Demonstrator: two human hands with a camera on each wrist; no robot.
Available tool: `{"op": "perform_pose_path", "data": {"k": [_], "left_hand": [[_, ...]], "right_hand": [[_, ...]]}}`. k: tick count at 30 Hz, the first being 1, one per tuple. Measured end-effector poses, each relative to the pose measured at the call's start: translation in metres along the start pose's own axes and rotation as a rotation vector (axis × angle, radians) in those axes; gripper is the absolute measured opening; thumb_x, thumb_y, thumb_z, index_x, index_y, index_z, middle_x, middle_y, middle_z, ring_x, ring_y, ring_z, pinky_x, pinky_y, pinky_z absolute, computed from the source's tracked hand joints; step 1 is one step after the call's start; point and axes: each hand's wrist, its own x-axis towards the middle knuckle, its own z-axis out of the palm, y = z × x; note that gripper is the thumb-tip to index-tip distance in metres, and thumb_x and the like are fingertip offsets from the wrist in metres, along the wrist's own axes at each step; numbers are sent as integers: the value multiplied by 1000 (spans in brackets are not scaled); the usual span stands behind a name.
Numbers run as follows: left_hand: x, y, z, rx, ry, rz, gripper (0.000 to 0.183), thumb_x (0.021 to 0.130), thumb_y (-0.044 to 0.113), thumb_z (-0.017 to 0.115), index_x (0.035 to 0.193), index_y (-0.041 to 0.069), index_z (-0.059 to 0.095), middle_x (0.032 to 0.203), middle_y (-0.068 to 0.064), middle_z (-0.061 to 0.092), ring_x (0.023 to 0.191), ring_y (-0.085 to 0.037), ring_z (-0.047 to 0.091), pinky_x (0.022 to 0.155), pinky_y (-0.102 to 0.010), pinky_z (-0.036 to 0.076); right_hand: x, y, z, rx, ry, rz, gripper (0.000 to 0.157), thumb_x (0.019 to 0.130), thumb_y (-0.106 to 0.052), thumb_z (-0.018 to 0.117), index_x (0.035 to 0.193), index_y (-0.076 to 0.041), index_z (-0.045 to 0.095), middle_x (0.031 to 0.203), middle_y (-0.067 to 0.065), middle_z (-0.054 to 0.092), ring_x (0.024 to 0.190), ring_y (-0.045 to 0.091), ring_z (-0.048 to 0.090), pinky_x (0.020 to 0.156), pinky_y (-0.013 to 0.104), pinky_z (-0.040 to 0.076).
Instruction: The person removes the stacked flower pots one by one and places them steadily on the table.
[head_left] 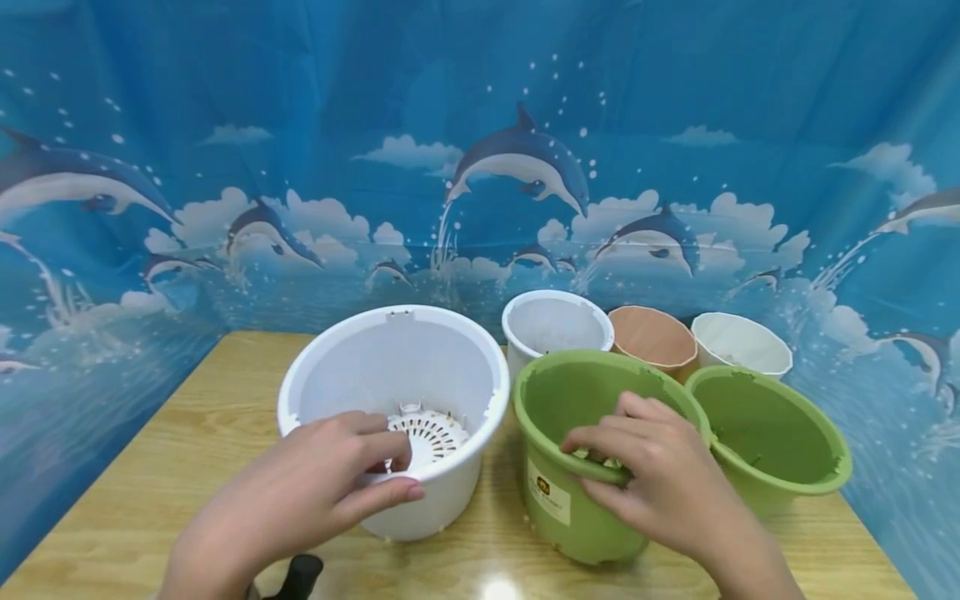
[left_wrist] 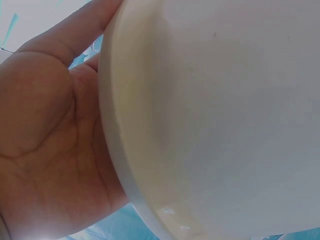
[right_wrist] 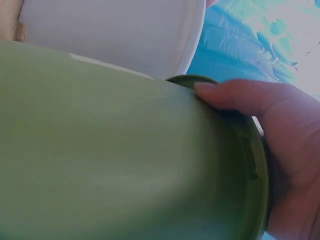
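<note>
A large white plastic flowerpot (head_left: 390,350) with a slotted bottom stands left of centre on the table. My left hand (head_left: 315,475) grips its near rim, fingers over the inside and thumb outside; the left wrist view shows the palm beside the white rim (left_wrist: 112,110). Right of it is a green flowerpot (head_left: 543,442) with a pale label on its side, tilted slightly. My right hand (head_left: 660,467) holds its near rim, fingers reaching inside. In the right wrist view the thumb (right_wrist: 235,95) presses the green wall (right_wrist: 115,145) just under the rim.
A second green pot (head_left: 780,417) stands at the right. Behind are a smaller white pot (head_left: 555,321), a brown pot (head_left: 652,333) and a cream pot (head_left: 738,342). A black object (head_left: 302,575) shows at the near edge of the wooden table (head_left: 180,417). A dolphin-print curtain (head_left: 375,83) hangs behind.
</note>
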Motion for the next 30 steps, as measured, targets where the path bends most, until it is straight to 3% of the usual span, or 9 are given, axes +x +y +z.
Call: {"op": "perform_pose_path", "data": {"k": [4,7,9,15,21,26,30], "left_hand": [[-1,0,0,4,14,18,29,96,61,48,86,37,61,77,20,50,66,0,46,61,-21,41],[-1,-1,1,4,21,27,28,96,60,48,86,37,60,77,20,50,66,0,46,61,-21,40],[-1,-1,1,1,18,28,29,96,60,48,87,36,60,78,20,50,67,0,46,61,-21,41],[-1,-1,0,-17,5,27,29,96,60,48,89,37,62,79,20,51,68,0,47,61,-21,42],[-2,0,1,6,48,98,20,98,54,50,90,39,62,80,21,49,69,1,45,62,-20,40],[0,2,3,24,67,132,18,98,51,51,92,38,62,82,21,48,71,1,45,63,-19,40],[4,4,8,70,124,178,12,98,45,57,89,37,61,81,21,46,71,1,42,63,-19,40]], "right_hand": [[-3,-6,-2,128,-298,127,45,66,-26,89,100,-38,61,79,-26,52,72,-4,48,64,18,41],[-6,-4,-3,272,-508,222,42,72,-33,86,97,-38,52,74,-24,46,66,-4,46,61,20,41],[-8,-1,-3,351,-589,268,39,75,-35,84,94,-37,50,69,-22,44,62,-4,43,58,19,40],[-19,12,-14,388,-668,338,33,77,-36,82,87,-35,51,62,-19,37,54,-5,34,52,17,33],[-26,20,-22,353,-695,434,35,75,-41,83,86,-34,51,62,-17,38,54,-3,35,52,20,33],[-26,22,-24,342,-700,453,34,77,-52,79,87,-34,51,63,-16,39,55,-2,35,52,21,33],[-25,22,-23,333,-691,437,37,77,-63,73,86,-34,52,63,-17,38,54,-2,33,52,21,33]]}}
